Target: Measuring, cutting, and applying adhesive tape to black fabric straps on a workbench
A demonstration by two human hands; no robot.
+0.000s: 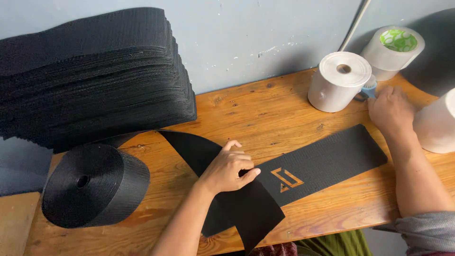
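Note:
My left hand (229, 168) rests palm down on a curved black fabric piece (246, 208), pressing it to the wooden table (265, 109). Beside it lies a long black textured strip (327, 159) with a cut-out angular shape (286, 179) near its left end. My right hand (391, 109) reaches to the back right, its fingers at a small blue-handled tool (370, 88) wedged between the white rolls. Whether the fingers have closed on the tool is hidden.
A tall stack of black cut pieces (90, 71) fills the back left. A black tape roll (92, 185) lies front left. White rolls (339, 80) (393, 50) (438, 121) stand at the back right against the grey wall.

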